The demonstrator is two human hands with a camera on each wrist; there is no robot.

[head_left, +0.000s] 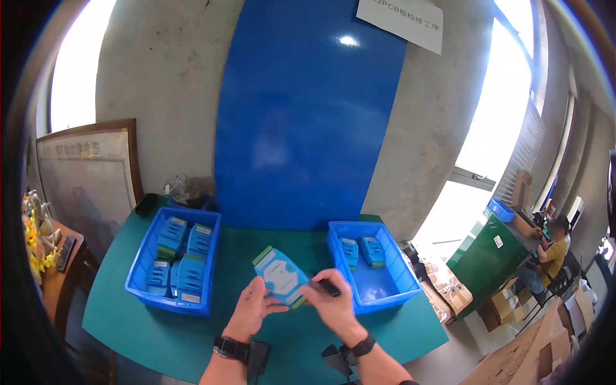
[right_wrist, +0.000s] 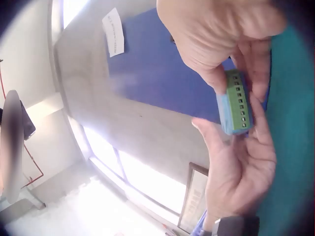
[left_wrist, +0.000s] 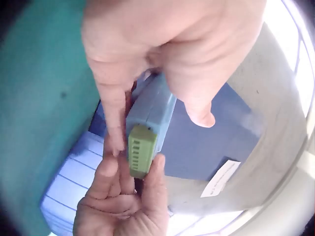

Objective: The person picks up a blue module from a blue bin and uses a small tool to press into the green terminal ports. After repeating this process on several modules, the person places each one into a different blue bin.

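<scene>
Holds a small box (head_left: 280,276) in both hands above the green bench (head_left: 160,333), mid-frame in the head view, between the left bin (head_left: 167,301) and the right bin (head_left: 385,300). Looks pale blue and flat, with a green strip (left_wrist: 141,155) at each short end, dotted with a row of small holes. Lies tilted along a line from upper left to lower right, broad face up towards the camera. Sits just above the left hand (head_left: 251,311), gripped along its lower left edge by curled fingers and thumb. Meets the right hand (head_left: 330,305) at its lower right end, pinched there by fingertips beside a dark pen (head_left: 328,287) in that same hand.
</scene>
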